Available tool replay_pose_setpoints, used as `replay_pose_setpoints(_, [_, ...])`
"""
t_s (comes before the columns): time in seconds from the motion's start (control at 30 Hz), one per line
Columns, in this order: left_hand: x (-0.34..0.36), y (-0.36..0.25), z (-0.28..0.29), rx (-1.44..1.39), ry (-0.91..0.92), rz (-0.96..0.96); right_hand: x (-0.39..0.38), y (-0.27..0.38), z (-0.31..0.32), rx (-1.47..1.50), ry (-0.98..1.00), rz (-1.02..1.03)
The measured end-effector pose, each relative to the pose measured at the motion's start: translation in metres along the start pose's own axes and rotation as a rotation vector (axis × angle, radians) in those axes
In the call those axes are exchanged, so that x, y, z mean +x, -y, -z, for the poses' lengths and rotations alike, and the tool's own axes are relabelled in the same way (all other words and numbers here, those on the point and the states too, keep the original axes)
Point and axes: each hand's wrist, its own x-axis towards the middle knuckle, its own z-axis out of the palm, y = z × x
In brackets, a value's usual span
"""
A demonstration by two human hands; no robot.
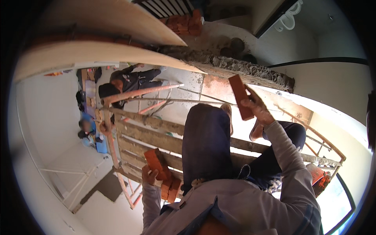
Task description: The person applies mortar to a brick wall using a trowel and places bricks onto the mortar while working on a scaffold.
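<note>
Just right of centre in the frame, the right hand point(258, 109) is raised with a long red brick point(239, 94) in its grasp, thumb and fingers bent round the lower half of the brick, opened only as wide as its thickness; the brick stands nearly on end, leaning a little toward the upper left. Lower left of centre, the left hand point(149, 175) has its fingers curled against the near side of a second brick point(158, 162), which tilts above a small brick pile point(170, 189); whether that brick's weight rests on the pile, I cannot tell. Beneath the hands run the wooden planks point(152, 138) of a scaffold, with the seated person's dark-trousered knees point(205, 135) across the middle. Left of these stands an orange scaffold frame point(111, 143), its paint worn. Across the upper right, a broken wall edge point(250, 70) shows rough grey mortar, and more bricks point(184, 24) are stacked at the top of the frame. At the left, below the scaffold, are a co-worker in dark clothing point(133, 80) and a second person in blue point(89, 124), blurred. A red container point(318, 178) sits at the lower right, beside the person's right arm.
</note>
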Motion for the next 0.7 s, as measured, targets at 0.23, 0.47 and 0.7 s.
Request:
replay_pose_setpoints(0.23, [0.113,-0.175,-0.024,0.364,-0.37,-0.462,0.05,-0.015,-0.013,-0.416,0.05,0.258])
replay_pose_setpoints(0.47, [0.228,-0.242,-0.104,0.75,-0.53,-0.207,0.176,0.04,-0.068,-1.106,0.052,0.688])
replay_pose_setpoints(0.7, [0.227,-0.239,-0.104,0.593,-0.617,-0.37,0.275,0.066,-0.106,-0.622,0.157,0.382])
